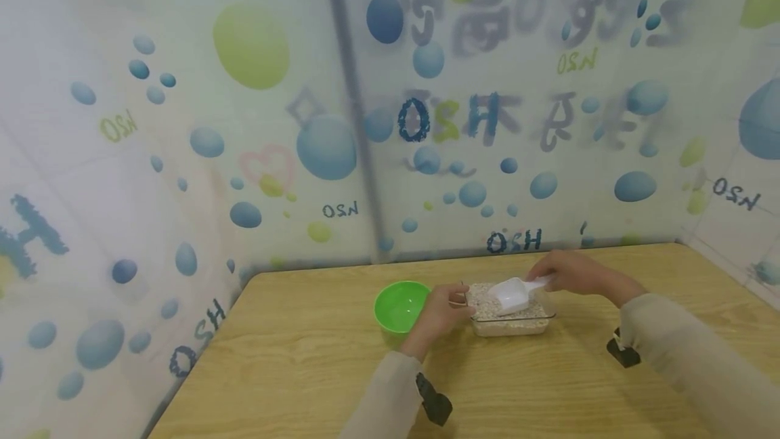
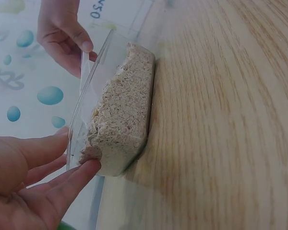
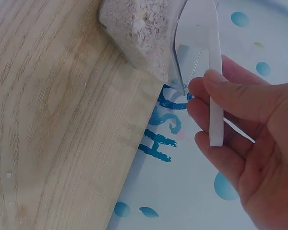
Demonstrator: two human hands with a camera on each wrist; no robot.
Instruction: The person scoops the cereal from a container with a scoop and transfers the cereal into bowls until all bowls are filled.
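Note:
A rectangular clear glass container (image 1: pixel 510 327) stands on the table, filled with oat flakes (image 2: pixel 127 98). My left hand (image 1: pixel 443 310) holds its left end, thumb by the rim and fingertips against the outer wall, as the left wrist view shows. A white plastic scoop (image 1: pixel 512 293) lies tilted over the oats at the container's top. Its handle (image 3: pixel 216 115) is pinched between the thumb and fingers of my right hand (image 1: pixel 573 272). What the scoop's bowl holds cannot be made out. Just left of my left hand sits a green bowl (image 1: pixel 390 320), partly covered by that hand.
The wooden table (image 1: pixel 292 358) ends at a patterned wall sheet (image 1: pixel 292 236) close behind the container. A small white crumb (image 3: pixel 8 175) lies on the wood. Dark straps (image 1: pixel 434 402) are on both sleeves.

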